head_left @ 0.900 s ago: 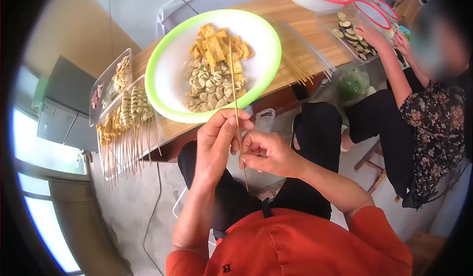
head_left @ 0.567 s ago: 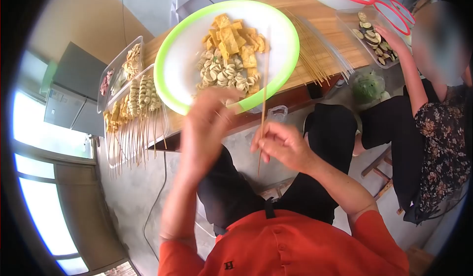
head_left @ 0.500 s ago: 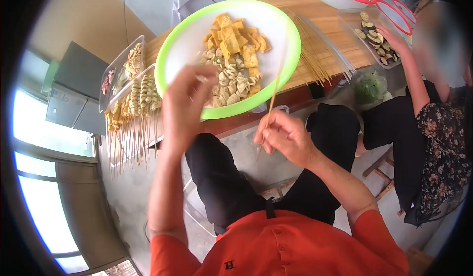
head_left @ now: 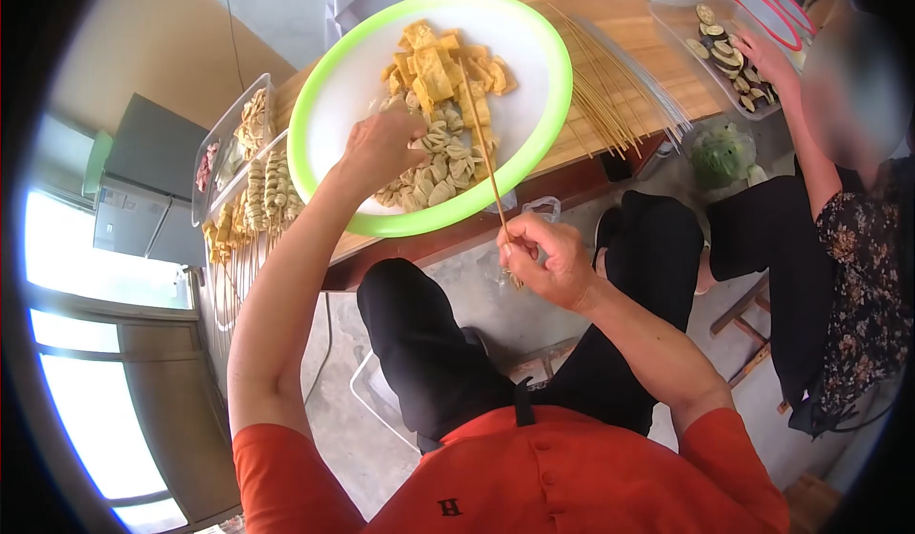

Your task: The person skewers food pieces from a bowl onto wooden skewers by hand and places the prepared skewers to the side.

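Observation:
A large white basin with a green rim [head_left: 565, 86] holds tofu knots [head_left: 448, 158] and golden fried tofu pieces [head_left: 432, 72]. Over the left side of the knots, my left hand [head_left: 379, 151] reaches down with its fingers curled round a tofu knot; the fingertips are partly hidden. My right hand [head_left: 548, 260], just outside the basin's near rim, is closed on a thin wooden skewer [head_left: 488, 167]. The bare skewer slants up over the basin, its far end above the fried tofu.
Loose skewers [head_left: 610, 91] lie on the wooden table [head_left: 667, 77]. Filled skewers [head_left: 272, 191] rest in a tray at left. At right, a co-worker's hand [head_left: 767, 58] touches sliced eggplant [head_left: 729, 58] in a plastic tray. A bag of greens [head_left: 720, 158] sits below.
My left hand has come down from above the basin's near-left side into the tofu knots. The skewer in my right hand now tilts left over the basin, having leaned right before.

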A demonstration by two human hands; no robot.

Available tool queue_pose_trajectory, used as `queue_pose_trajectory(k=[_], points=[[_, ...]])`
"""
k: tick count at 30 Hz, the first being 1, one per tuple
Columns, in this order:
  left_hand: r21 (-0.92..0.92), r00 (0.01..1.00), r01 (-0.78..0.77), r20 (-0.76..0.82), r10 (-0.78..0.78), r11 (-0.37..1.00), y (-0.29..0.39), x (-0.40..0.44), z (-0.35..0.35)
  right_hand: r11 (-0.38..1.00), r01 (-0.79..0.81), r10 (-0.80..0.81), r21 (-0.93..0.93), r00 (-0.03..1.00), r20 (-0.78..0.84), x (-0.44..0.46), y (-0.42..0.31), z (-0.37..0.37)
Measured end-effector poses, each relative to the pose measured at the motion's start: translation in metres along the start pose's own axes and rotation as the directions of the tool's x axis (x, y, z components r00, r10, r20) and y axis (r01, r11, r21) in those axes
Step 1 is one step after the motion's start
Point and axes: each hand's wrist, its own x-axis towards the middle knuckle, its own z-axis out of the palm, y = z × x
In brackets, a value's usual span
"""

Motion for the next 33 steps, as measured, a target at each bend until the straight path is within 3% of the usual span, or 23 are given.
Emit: queue_pose_trajectory(k=[7,9,10,12,14,16,20,22,23,25,32,33], points=[[-0.168,0.997,-0.017,-0.076,0.004,0.986,-0.026,-0.002,-0.007,0.999,-0.009,0.009,-0.038,1.0,0.001,-0.001,0.004,0.0],[-0.398,0.994,0.108,0.021,-0.108,0.911,-0.033,-0.003,-0.019,0.999,-0.02,0.02,-0.045,1.0,0.001,-0.002,0.006,0.001],[-0.398,0.994,0.108,0.019,-0.11,0.911,-0.035,-0.004,-0.022,0.998,-0.031,0.032,-0.051,0.999,0.003,-0.002,0.006,0.001],[-0.59,0.98,0.185,0.051,-0.192,0.786,-0.04,-0.008,-0.027,0.997,-0.055,0.057,-0.058,0.998,0.019,0.0,0.002,0.0],[-0.59,0.977,0.198,0.058,-0.204,0.783,-0.047,-0.011,-0.024,0.995,-0.082,0.084,-0.064,0.996,0.033,0.001,0.002,-0.001],[-0.077,0.947,0.016,-0.319,-0.04,0.997,-0.049,-0.013,-0.015,0.995,-0.08,0.081,-0.056,0.996,0.024,0.003,0.003,-0.001],[-0.056,0.965,-0.015,-0.262,-0.001,0.998,-0.018,-0.003,-0.006,0.999,-0.036,0.036,-0.011,0.999,-0.036,0.004,0.006,0.004],[-0.13,0.994,0.098,-0.026,-0.102,0.987,0.008,0.006,-0.006,0.999,-0.018,0.016,-0.044,0.999,-0.035,0.004,0.008,0.004],[-0.132,0.994,0.098,-0.026,-0.102,0.986,0.013,0.011,-0.003,0.999,-0.019,0.017,-0.045,0.999,-0.034,0.004,0.008,0.005],[0.072,1.0,0.009,0.0,-0.009,0.997,0.017,0.021,0.003,0.997,0.005,-0.009,-0.076,0.999,-0.044,0.005,0.007,0.005],[-0.08,0.999,-0.023,-0.034,0.02,0.996,-0.015,0.026,0.013,0.999,-0.026,0.025,-0.021,0.998,-0.056,0.007,0.005,0.004],[-0.249,0.996,0.08,0.052,-0.069,0.965,-0.015,0.024,0.005,0.999,-0.028,0.026,-0.027,0.998,-0.053,0.007,0.005,0.003]])
